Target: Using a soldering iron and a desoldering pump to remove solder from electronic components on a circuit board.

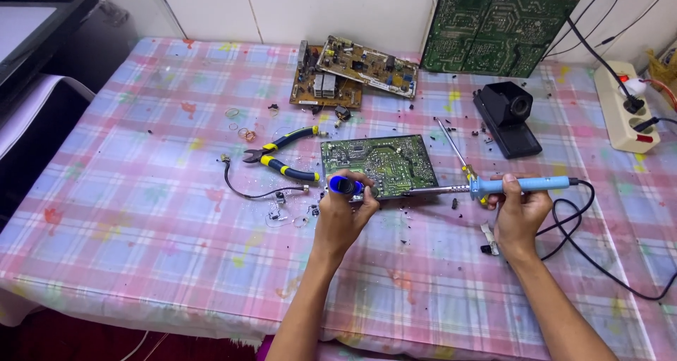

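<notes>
Wrapped around the blue soldering iron [522, 185], my right hand [520, 216] levels its tip toward the green circuit board [374, 162]. My left hand [342, 213] holds a blue pump tool [345, 186] at the board's near edge, close to the tip.

A blue soldering iron [518, 185] is held in the right hand [520, 213], and its metal tip is laid across the green board [377, 162]. A small blue tool [345, 185] is gripped in the left hand [340, 216] at the board's front edge. Yellow-handled cutters [282, 155] are seen just beside it on the checked cloth [141, 213].
</notes>
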